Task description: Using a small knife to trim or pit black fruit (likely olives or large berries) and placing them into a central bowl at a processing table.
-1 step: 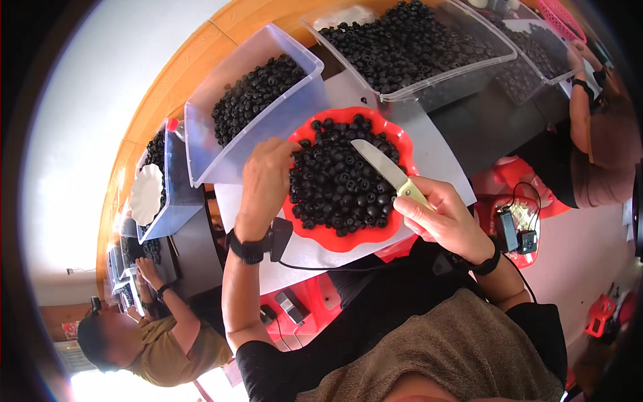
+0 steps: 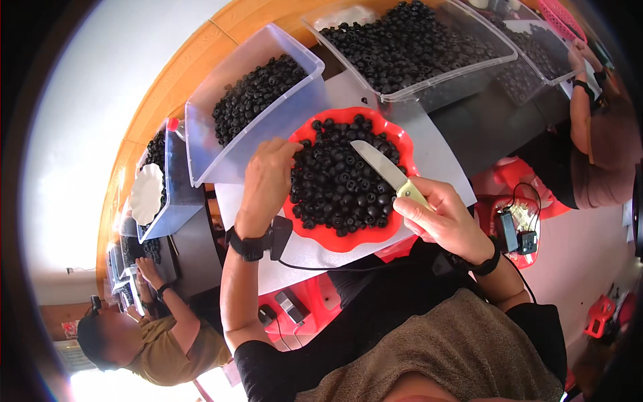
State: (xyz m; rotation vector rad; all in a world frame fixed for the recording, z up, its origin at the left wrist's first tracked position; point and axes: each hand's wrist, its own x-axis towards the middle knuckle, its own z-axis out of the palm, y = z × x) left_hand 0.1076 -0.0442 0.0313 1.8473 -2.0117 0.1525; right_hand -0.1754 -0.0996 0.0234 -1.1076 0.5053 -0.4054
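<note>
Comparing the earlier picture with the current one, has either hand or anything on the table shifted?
Nothing visibly changed. The left hand rests at the rim of the red tray of dark round fruits, and the right hand holds the knife with its blade over the fruits. The clear bins stand as they were.

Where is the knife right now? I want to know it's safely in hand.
In the head view, the knife is held in the right hand, its blade over the red tray of dark round fruits.
</note>
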